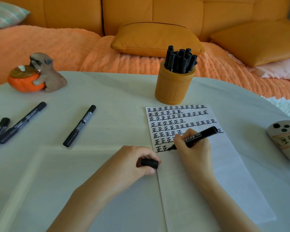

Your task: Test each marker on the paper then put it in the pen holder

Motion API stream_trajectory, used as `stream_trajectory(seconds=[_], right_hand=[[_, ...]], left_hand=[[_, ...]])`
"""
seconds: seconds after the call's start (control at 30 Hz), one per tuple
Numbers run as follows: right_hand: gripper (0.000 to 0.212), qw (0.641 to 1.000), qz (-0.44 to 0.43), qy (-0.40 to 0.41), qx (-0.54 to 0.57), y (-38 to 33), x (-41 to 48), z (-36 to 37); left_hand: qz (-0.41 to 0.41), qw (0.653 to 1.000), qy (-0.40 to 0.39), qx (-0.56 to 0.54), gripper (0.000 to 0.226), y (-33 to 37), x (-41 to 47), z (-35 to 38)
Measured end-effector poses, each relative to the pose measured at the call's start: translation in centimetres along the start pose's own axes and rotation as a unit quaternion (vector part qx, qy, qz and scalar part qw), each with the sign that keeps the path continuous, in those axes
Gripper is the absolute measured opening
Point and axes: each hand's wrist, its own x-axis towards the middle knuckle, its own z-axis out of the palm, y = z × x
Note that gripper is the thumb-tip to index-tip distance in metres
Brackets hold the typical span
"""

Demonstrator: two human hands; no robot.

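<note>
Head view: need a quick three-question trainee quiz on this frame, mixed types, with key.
1. True or false: the left hand holds a cap.
2. The marker gripped by the right hand has its tip: A) on the paper; B) inside the cap; C) lifted in the air.
3. Fill in: the nearest loose marker lies to the ___ of the paper.
Key: 1 true; 2 A; 3 left.

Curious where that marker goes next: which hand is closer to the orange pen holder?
Right. The right hand is in front of the pen holder; the left hand farther back, leftward.
</note>
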Motion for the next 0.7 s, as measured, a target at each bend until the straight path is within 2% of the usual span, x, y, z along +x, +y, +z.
stream_trajectory(seconds=[0.53,0.6,0.7], right_hand=[[0.027,0.999,0.001,0.013,0.034,-0.1,0.1,-0.1],[0.028,0.997,0.015,0.013,0.069,-0.1,0.3,-0.3],[0.026,0.983,0.030,0.006,0.183,-0.5,0.9,-1.2]], left_hand=[[-0.008,1.000,0.000,-0.001,0.021,0.0,-0.1,0.0],[-0.005,1.000,0.000,0.003,0.021,0.0,-0.1,0.1],[0.010,0.999,0.036,-0.002,0.023,0.1,0.0,0.1]])
